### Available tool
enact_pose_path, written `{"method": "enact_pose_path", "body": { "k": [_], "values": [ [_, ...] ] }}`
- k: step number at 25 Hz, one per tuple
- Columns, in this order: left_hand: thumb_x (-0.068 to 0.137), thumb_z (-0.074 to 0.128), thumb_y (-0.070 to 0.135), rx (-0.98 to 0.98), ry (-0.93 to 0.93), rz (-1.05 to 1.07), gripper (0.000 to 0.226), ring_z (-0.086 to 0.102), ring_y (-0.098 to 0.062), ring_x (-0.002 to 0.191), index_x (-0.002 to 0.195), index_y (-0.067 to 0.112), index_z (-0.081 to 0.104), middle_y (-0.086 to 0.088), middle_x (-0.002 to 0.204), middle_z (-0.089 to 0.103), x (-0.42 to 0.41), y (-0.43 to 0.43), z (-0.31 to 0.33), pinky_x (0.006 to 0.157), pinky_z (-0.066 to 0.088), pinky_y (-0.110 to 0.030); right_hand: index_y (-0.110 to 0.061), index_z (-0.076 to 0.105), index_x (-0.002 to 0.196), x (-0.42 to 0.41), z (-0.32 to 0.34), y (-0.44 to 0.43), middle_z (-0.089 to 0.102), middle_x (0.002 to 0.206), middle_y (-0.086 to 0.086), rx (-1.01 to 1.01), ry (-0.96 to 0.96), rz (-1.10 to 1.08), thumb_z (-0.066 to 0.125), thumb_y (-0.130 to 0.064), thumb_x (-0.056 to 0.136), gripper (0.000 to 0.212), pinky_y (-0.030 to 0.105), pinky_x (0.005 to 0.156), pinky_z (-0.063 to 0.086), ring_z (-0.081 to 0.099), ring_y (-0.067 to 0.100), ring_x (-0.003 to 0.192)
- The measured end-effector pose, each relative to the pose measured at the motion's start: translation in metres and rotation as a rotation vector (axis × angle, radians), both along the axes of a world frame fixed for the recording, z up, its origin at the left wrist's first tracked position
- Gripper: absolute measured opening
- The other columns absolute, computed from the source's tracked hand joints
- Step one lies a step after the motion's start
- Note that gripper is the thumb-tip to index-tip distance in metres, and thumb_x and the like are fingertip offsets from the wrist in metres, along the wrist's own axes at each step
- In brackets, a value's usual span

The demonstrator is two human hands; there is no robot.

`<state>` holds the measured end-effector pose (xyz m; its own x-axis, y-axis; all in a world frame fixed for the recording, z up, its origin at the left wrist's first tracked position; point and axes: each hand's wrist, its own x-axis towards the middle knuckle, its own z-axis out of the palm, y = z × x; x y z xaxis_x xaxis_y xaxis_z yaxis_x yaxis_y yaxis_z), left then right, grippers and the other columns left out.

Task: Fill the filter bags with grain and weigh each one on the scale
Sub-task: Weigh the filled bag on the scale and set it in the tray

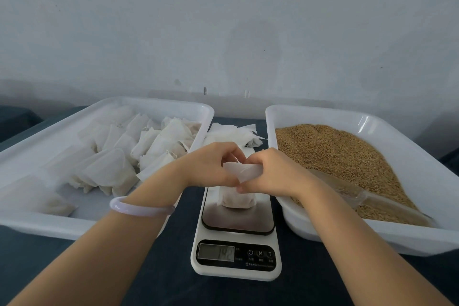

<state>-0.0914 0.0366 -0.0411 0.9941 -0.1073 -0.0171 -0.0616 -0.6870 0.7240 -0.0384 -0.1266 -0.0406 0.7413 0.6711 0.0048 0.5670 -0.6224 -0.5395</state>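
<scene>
A white filter bag [237, 200] bulging with grain stands on the steel platform of the white scale [236, 228]. Its display [216, 252] shows digits that look like 142. Both hands are at the bag's top edge, above the platform. My left hand [211, 165] pinches the left side of the paper rim, and my right hand [270, 171] pinches the right side. The bag's base touches the platform. Brown grain [335, 154] fills the white tray on the right.
A white tray [49, 225] on the left holds several filled filter bags [116, 164]. A pile of flat empty bags [233, 134] lies behind the scale. A clear scoop [367, 200] rests in the grain tray [407, 241]. The table has a dark blue cloth, and a wall stands close behind.
</scene>
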Motion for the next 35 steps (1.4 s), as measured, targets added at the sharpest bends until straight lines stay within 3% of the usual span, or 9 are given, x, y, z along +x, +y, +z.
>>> {"method": "enact_pose_path", "body": {
  "k": [10, 14, 17, 22, 26, 30, 32, 35],
  "values": [
    [0.075, 0.071, 0.01, -0.032, -0.012, -0.012, 0.035, 0.059, -0.005, 0.079, 0.094, 0.034, 0.054, 0.011, 0.093, 0.062, -0.0011, -0.0007, 0.0016, 0.07, 0.047, -0.016, -0.031, 0.059, 0.069, -0.0004, -0.0003, -0.0015, 0.051, 0.063, -0.014, 0.026, 0.011, -0.001, 0.081, -0.036, 0.065, 0.023, 0.015, 0.048, 0.029, 0.047, -0.002, 0.054],
    [0.075, 0.069, 0.004, -0.033, 0.005, -0.006, 0.043, 0.057, -0.005, 0.077, 0.095, 0.036, 0.048, 0.008, 0.099, 0.06, -0.0009, -0.0013, 0.0035, 0.07, 0.047, -0.02, -0.028, 0.064, 0.09, -0.0003, -0.0009, -0.0028, 0.062, 0.086, -0.013, 0.137, 0.052, -0.01, 0.078, -0.031, 0.068, 0.027, 0.016, 0.057, 0.038, 0.056, -0.002, 0.072],
    [0.074, 0.07, 0.005, 0.039, 0.044, -0.001, 0.05, 0.054, -0.001, 0.069, 0.107, 0.034, 0.044, 0.005, 0.106, 0.059, -0.0002, -0.0009, 0.0035, 0.06, 0.04, -0.014, -0.034, 0.058, 0.09, -0.0018, -0.0013, -0.0039, 0.062, 0.099, -0.014, 0.217, 0.072, 0.001, 0.073, -0.025, 0.072, 0.025, 0.015, 0.062, 0.038, 0.056, -0.004, 0.08],
    [0.074, 0.073, 0.008, 0.078, 0.052, 0.01, 0.057, 0.052, 0.004, 0.057, 0.113, 0.036, 0.042, 0.011, 0.091, 0.056, -0.0002, -0.0013, 0.0039, 0.051, 0.036, -0.005, -0.029, 0.055, 0.086, -0.0025, -0.0008, -0.0056, 0.06, 0.094, -0.012, 0.365, 0.057, -0.005, 0.058, -0.01, 0.076, 0.021, 0.016, 0.069, 0.039, 0.057, 0.003, 0.089],
    [0.078, 0.067, 0.006, 0.068, 0.044, 0.018, 0.047, 0.051, 0.007, 0.05, 0.111, 0.033, 0.046, 0.012, 0.084, 0.056, 0.0005, -0.0015, 0.0034, 0.046, 0.034, -0.005, -0.03, 0.058, 0.079, -0.0025, -0.001, -0.0053, 0.064, 0.091, -0.013, 0.38, 0.023, 0.021, 0.057, -0.009, 0.076, 0.021, 0.016, 0.069, 0.039, 0.058, 0.003, 0.092],
    [0.082, 0.065, 0.003, -0.057, -0.006, 0.069, 0.029, 0.053, 0.005, 0.046, 0.1, 0.023, 0.055, 0.014, 0.054, 0.059, 0.002, -0.0003, 0.0011, 0.047, 0.038, -0.006, -0.031, 0.062, 0.084, -0.0015, -0.0042, -0.0048, 0.065, 0.089, -0.015, 0.358, -0.001, 0.027, 0.071, -0.024, 0.076, 0.014, 0.014, 0.067, 0.04, 0.059, 0.0, 0.087],
    [0.08, 0.07, 0.005, -0.18, -0.026, 0.104, 0.026, 0.057, 0.003, 0.05, 0.095, 0.021, 0.056, 0.015, 0.051, 0.061, 0.0031, 0.001, 0.0002, 0.053, 0.046, -0.01, -0.031, 0.061, 0.083, -0.002, -0.004, -0.005, 0.064, 0.085, -0.016, 0.397, -0.041, 0.028, 0.078, -0.026, 0.072, 0.021, 0.01, 0.066, 0.039, 0.056, -0.005, 0.079],
    [0.082, 0.072, 0.009, -0.247, -0.052, 0.082, 0.014, 0.052, 0.003, 0.046, 0.092, 0.012, 0.063, 0.017, 0.045, 0.053, 0.002, 0.0011, 0.0013, 0.051, 0.043, -0.009, -0.028, 0.066, 0.074, -0.0019, -0.0024, -0.0066, 0.064, 0.077, -0.013, 0.554, -0.174, 0.004, 0.079, -0.02, 0.073, 0.016, 0.01, 0.068, 0.038, 0.056, -0.002, 0.076]
  ]
}}
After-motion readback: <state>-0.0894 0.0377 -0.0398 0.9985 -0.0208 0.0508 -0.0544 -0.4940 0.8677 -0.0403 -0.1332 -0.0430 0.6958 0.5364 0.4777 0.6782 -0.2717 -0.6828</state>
